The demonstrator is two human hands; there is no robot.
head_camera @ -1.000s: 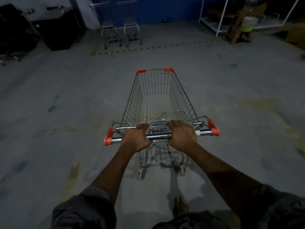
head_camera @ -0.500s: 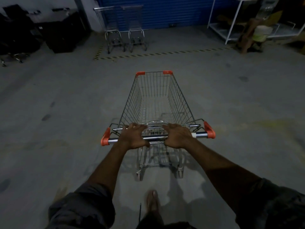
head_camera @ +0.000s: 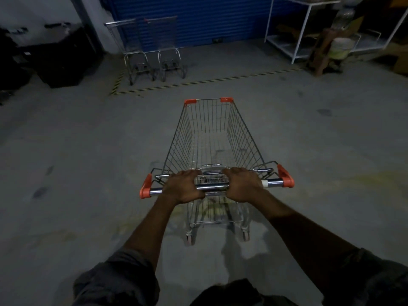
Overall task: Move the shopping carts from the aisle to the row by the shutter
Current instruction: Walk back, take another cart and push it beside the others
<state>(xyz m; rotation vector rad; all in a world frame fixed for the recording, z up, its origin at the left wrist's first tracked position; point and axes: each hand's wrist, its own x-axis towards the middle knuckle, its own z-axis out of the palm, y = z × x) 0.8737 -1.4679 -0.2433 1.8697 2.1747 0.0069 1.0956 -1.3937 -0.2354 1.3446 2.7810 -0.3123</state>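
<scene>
An empty wire shopping cart (head_camera: 240,138) with orange corner caps stands in front of me on the concrete floor. My left hand (head_camera: 184,186) grips its chrome handle bar (head_camera: 272,183) left of centre. My right hand (head_camera: 241,184) grips the same bar just right of centre. Two more carts (head_camera: 154,47) stand side by side against the blue shutter (head_camera: 209,18) at the far wall, behind a yellow-black striped floor line (head_camera: 212,81). The pushed cart's nose points a little to the right of that pair.
Dark crates and equipment (head_camera: 59,60) fill the far left. A white metal rack (head_camera: 293,29) with a wooden stool and a pale bucket (head_camera: 341,48) stands at the far right. Bare grey concrete floor (head_camera: 88,140) lies between me and the striped line.
The cart and I have rolled forward; the shutter, the two parked carts and the striped line are nearer and larger. Both hands keep their grip on the bar.
</scene>
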